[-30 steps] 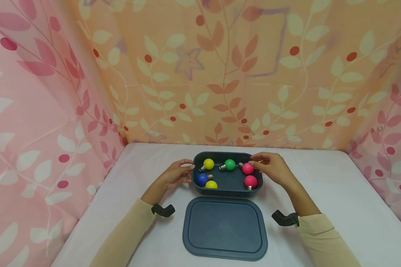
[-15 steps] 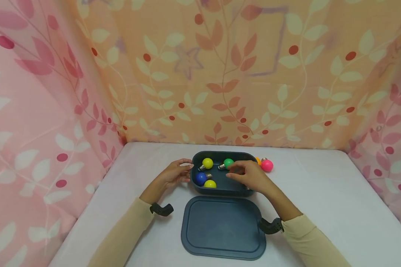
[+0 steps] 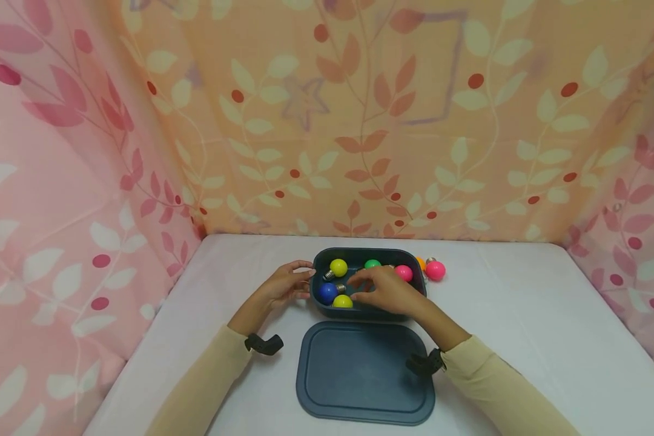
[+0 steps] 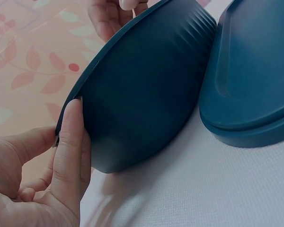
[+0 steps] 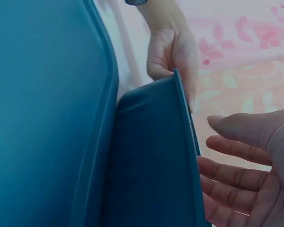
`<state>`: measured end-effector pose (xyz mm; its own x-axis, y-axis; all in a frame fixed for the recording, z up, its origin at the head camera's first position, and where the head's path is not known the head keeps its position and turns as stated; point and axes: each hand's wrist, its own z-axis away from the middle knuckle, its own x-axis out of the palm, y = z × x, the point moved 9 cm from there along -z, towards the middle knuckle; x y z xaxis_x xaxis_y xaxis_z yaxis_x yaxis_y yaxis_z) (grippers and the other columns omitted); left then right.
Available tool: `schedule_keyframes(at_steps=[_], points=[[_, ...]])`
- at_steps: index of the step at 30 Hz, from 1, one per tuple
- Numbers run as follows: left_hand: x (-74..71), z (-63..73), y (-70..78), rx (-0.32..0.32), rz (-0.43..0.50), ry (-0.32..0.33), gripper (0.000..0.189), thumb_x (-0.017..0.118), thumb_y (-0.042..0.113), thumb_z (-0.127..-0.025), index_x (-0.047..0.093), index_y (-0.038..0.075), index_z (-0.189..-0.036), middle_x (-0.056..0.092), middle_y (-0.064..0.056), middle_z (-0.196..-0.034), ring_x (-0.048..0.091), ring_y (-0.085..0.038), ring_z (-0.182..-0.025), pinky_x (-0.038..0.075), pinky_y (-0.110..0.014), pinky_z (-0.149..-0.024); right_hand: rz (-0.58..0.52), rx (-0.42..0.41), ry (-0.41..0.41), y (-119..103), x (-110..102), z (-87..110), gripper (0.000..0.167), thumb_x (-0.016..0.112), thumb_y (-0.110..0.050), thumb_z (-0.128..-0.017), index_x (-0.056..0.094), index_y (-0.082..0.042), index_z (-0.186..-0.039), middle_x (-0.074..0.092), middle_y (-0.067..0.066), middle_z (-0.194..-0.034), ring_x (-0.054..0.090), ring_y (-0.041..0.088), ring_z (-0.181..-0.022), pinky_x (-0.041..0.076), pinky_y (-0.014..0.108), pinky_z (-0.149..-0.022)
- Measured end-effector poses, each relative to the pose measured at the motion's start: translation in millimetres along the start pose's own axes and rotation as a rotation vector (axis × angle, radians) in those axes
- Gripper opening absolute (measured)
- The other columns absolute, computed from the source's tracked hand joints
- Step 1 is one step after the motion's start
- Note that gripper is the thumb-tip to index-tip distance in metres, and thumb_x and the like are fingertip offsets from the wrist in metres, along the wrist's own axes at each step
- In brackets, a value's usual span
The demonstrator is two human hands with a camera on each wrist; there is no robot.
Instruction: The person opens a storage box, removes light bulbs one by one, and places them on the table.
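Note:
A dark blue-grey plastic container (image 3: 354, 314) holds several coloured light bulbs. My left hand (image 3: 286, 283) pinches its left rim between thumb and fingers, as the left wrist view shows. Over the middle of the container, my right hand (image 3: 389, 290) reaches down with loosely bent fingers; in the right wrist view thumb and fingers are apart with nothing between them. Left of these fingertips lie a blue bulb (image 3: 328, 293) and a yellow bulb (image 3: 343, 301). Another yellow bulb (image 3: 338, 267) is at the back left. A green bulb (image 3: 372, 264) and a pink bulb (image 3: 404, 273) are partly hidden behind the right hand.
A flat matching lid (image 3: 365, 372) lies on the white-covered table (image 3: 528, 315), just in front of the container. Outside the container's right end sit an orange bulb (image 3: 421, 263) and a pink bulb (image 3: 436, 270). A patterned curtain (image 3: 327, 151) stands behind the table.
My right hand has moved left from the container's right end to over its middle, uncovering the orange and pink bulbs outside. My left hand stays at the left rim.

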<state>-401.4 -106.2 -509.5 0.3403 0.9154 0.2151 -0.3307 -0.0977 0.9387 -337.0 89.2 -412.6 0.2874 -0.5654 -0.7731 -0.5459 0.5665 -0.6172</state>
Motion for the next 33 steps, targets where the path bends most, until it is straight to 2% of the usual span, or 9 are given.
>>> schedule_keyframes(at_steps=[6, 11, 14, 22, 25, 33], points=[[0.3, 2.9, -2.3, -0.009, -0.004, 0.007, 0.032, 0.061, 0.011, -0.103, 0.05, 0.003, -0.132, 0.063, -0.004, -0.084, 0.063, -0.012, -0.065, 0.061, -0.024, -0.057, -0.037, -0.018, -0.065, 0, 12, -4.0, 0.029, 0.078, -0.017, -0.091, 0.073, -0.002, -0.116, 0.074, 0.01, -0.109, 0.07, 0.018, -0.09, 0.06, 0.025, -0.079], [-1.1, 3.1, -3.0, -0.011, -0.017, 0.024, 0.032, 0.063, 0.012, -0.102, 0.051, 0.005, -0.131, 0.063, -0.004, -0.085, 0.063, -0.013, -0.066, 0.061, -0.025, -0.059, -0.022, 0.01, -0.05, 1, 20, -8.1, 0.028, 0.078, -0.022, -0.091, 0.075, -0.005, -0.114, 0.075, 0.002, -0.101, 0.07, 0.016, -0.088, 0.059, 0.023, -0.076], [-1.6, 1.7, -2.4, -0.009, -0.027, 0.025, 0.031, 0.062, 0.012, -0.102, 0.051, 0.005, -0.13, 0.062, -0.004, -0.085, 0.063, -0.013, -0.066, 0.061, -0.025, -0.059, 0.01, -0.01, -0.04, 0, 23, -11.5, 0.027, 0.079, -0.021, -0.091, 0.076, -0.006, -0.112, 0.075, 0.0, -0.097, 0.07, 0.017, -0.087, 0.059, 0.023, -0.075], [-0.9, -3.4, 1.9, 0.004, -0.021, 0.015, 0.033, 0.061, 0.01, -0.103, 0.05, 0.003, -0.132, 0.063, -0.004, -0.085, 0.064, -0.012, -0.064, 0.061, -0.025, -0.058, -0.019, -0.072, -0.056, -5, 23, -19.6, 0.023, 0.08, -0.011, -0.089, 0.076, -0.001, -0.109, 0.076, 0.009, -0.098, 0.071, 0.02, -0.087, 0.058, 0.018, -0.071], [-0.5, -2.4, 3.3, 0.004, -0.016, 0.018, 0.033, 0.06, 0.009, -0.103, 0.049, 0.002, -0.133, 0.062, -0.004, -0.085, 0.064, -0.012, -0.064, 0.061, -0.025, -0.058, -0.025, -0.054, -0.068, -4, 24, -22.1, 0.022, 0.081, -0.01, -0.087, 0.077, -0.002, -0.107, 0.076, 0.009, -0.097, 0.071, 0.019, -0.086, 0.058, 0.018, -0.073], [-0.8, -0.1, 2.4, -0.001, -0.03, 0.02, 0.034, 0.061, 0.011, -0.102, 0.049, 0.002, -0.133, 0.062, -0.005, -0.085, 0.063, -0.013, -0.064, 0.061, -0.025, -0.058, 0.034, 0.015, -0.071, 10, 30, -26.5, 0.025, 0.085, -0.022, -0.085, 0.078, -0.006, -0.103, 0.075, 0.002, -0.091, 0.067, 0.011, -0.081, 0.058, 0.021, -0.072]])
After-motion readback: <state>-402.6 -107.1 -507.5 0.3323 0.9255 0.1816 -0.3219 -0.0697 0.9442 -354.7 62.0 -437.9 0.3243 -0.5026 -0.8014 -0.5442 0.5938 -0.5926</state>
